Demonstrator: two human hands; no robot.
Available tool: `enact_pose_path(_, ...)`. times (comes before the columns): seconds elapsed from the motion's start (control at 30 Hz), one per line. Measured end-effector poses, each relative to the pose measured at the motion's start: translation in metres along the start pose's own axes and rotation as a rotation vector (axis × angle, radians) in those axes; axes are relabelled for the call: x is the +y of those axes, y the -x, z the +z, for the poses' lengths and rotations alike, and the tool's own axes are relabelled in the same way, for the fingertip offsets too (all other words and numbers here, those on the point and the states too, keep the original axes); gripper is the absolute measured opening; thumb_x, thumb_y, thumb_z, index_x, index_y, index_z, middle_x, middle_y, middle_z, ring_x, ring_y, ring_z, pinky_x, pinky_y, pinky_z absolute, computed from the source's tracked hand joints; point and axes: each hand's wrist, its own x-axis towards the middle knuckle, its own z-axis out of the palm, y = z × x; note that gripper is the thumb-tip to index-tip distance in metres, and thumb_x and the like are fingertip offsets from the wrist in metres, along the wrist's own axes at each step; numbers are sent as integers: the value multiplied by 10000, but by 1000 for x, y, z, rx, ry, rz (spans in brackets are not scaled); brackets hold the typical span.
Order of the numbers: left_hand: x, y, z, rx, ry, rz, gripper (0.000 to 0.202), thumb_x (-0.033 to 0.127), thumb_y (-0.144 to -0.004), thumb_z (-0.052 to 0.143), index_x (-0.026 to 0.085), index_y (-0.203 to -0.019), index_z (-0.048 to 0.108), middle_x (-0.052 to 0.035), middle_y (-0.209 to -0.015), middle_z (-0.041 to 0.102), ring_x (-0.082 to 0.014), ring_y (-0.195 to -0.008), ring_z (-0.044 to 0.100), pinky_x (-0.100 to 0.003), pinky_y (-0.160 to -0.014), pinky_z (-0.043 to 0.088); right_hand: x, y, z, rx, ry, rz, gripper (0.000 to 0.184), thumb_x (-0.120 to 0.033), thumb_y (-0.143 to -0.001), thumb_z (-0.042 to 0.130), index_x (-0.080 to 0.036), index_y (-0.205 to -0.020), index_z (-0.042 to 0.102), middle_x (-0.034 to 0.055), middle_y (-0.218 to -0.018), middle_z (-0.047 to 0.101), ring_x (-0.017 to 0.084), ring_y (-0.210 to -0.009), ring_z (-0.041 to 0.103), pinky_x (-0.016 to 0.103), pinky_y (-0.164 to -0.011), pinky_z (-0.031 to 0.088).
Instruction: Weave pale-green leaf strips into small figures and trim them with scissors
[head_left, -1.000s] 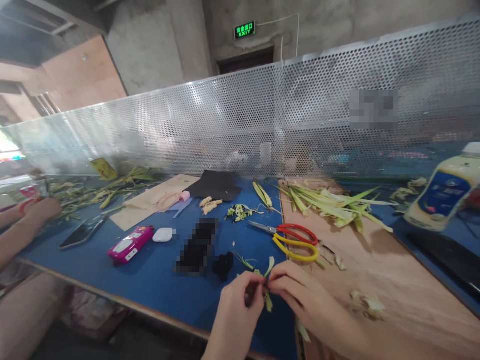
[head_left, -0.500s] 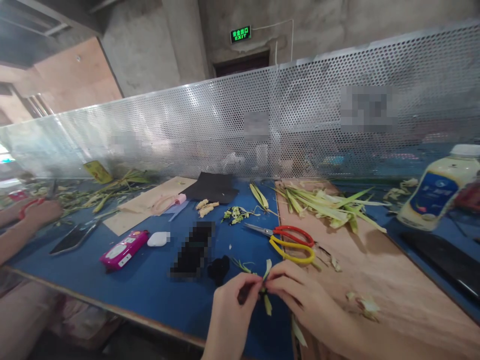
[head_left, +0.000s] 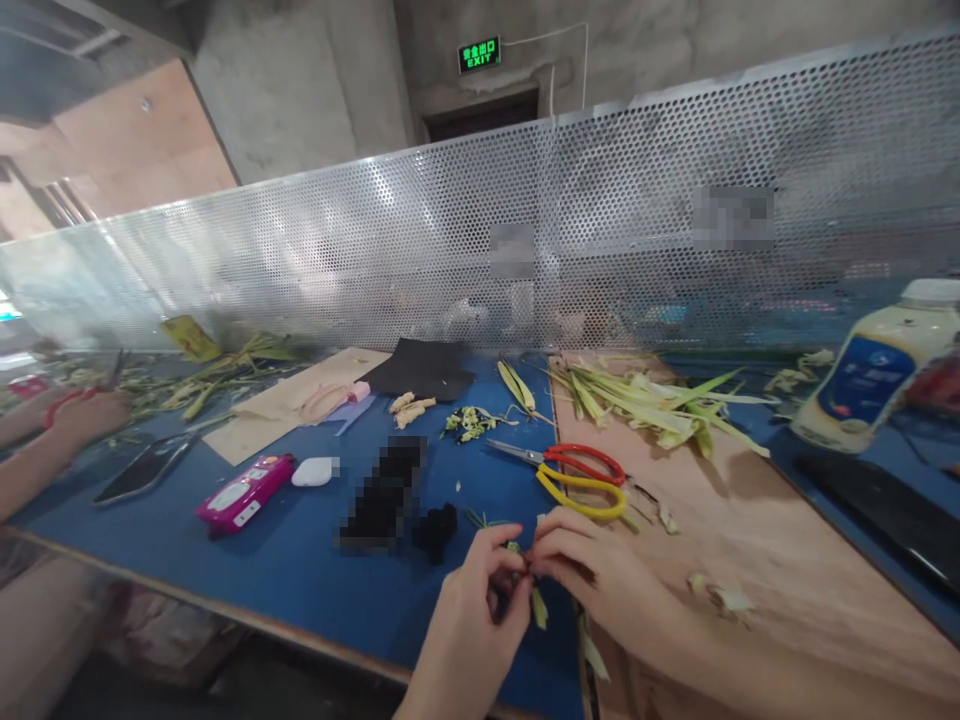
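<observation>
Both hands meet above the blue table near its front edge. My left hand (head_left: 480, 615) is closed, its thumb and fingers pinching a small green leaf bundle (head_left: 539, 608). My right hand (head_left: 611, 580) pinches the same bundle from the other side, fingertips touching the left ones. A pale green end hangs below the fingers and thin green stems show above; the middle is hidden. Just beyond the right hand lie scissors (head_left: 541, 464) with red and yellow handles. A crumpled black item (head_left: 435, 532) rests left of the hands.
A pile of leaf strips (head_left: 660, 405) lies on the wooden board (head_left: 750, 520). A bottle (head_left: 862, 375) and a black phone (head_left: 885, 520) are at right. Left are a magenta device (head_left: 246, 495), a white case (head_left: 313, 471) and another person's hand (head_left: 97, 415) holding red-handled scissors. A perforated metal screen (head_left: 420, 250) stands behind.
My left hand has shifted slightly up and turned, its fingers curling more around the bundle. The right hand stays close against it. The whole view has tilted slightly.
</observation>
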Motion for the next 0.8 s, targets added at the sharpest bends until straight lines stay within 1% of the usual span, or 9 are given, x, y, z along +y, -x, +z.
enact_pose_path(0.07, 0, -1, 1, -1, -26, -7, 343, 189, -750, 504, 171, -1090, 460, -7, -748, 613, -87, -497, 492, -182, -439, 342, -2, -2, -1, -12, -35, 45, 116, -165, -841, 531, -207, -768, 610, 2, -837, 573, 122, -778, 555, 232, -705, 452)
enact_pose_path(0.13, 2, -2, 1, 5, -41, -28, 319, 206, -747, 522, 170, -1063, 488, -7, -733, 618, -91, -510, 492, -184, -450, 341, -3, -3, -3, -30, -67, 78, 103, -158, -830, 545, -207, -764, 606, -8, -810, 568, 118, -766, 556, 225, -696, 447)
enact_pose_path(0.2, 4, -2, 0, 14, -40, -65, 253, 239, -768, 518, 178, -1014, 527, -10, -728, 629, -100, -534, 504, -189, -470, 352, -4, -3, -3, -48, -86, 97, 105, -170, -842, 531, -205, -768, 595, -12, -794, 560, 113, -756, 550, 219, -689, 438)
enact_pose_path(0.3, 9, -2, -3, 15, 22, -113, 178, 253, -789, 501, 186, -942, 565, -19, -741, 648, -120, -599, 557, -198, -518, 396, -6, -3, -4, -52, -86, 107, 147, -214, -882, 470, -198, -773, 568, -6, -787, 544, 114, -749, 532, 224, -685, 423)
enact_pose_path(0.37, 11, -2, -6, 10, 69, -123, 164, 242, -791, 499, 186, -923, 577, -23, -761, 661, -134, -647, 589, -206, -557, 428, -7, -3, -5, -54, -85, 99, 169, -215, -898, 424, -193, -788, 550, 3, -804, 537, 117, -751, 521, 234, -688, 420)
enact_pose_path(0.43, 12, -3, -8, 13, 84, -122, 169, 238, -783, 513, 186, -922, 593, -27, -788, 674, -143, -672, 606, -216, -581, 446, -10, -2, -5, -68, -78, 97, 147, -177, -887, 410, -191, -817, 539, 11, -825, 533, 120, -746, 515, 241, -679, 418)
enact_pose_path(0.53, 11, -3, -10, 35, 89, -118, 173, 234, -768, 534, 180, -909, 619, -38, -818, 689, -157, -713, 626, -227, -610, 461, -13, -1, -5, -79, -73, 101, 102, -123, -838, 446, -187, -818, 523, 13, -824, 526, 124, -742, 514, 245, -668, 421)
enact_pose_path(0.6, 10, -2, -10, 44, 99, -113, 170, 236, -767, 537, 176, -895, 632, -41, -824, 693, -163, -733, 633, -230, -627, 464, -13, 0, -4, -77, -70, 93, 82, -118, -816, 473, -184, -794, 516, 15, -819, 525, 130, -759, 517, 250, -680, 425)
enact_pose_path(0.8, 11, 0, -11, 51, 40, -129, 168, 290, -772, 535, 161, -770, 642, -29, -708, 663, -151, -632, 590, -227, -580, 440, -10, -1, -4, -71, -9, 14, 119, -124, -832, 465, -183, -760, 540, 11, -779, 538, 126, -736, 519, 249, -666, 424)
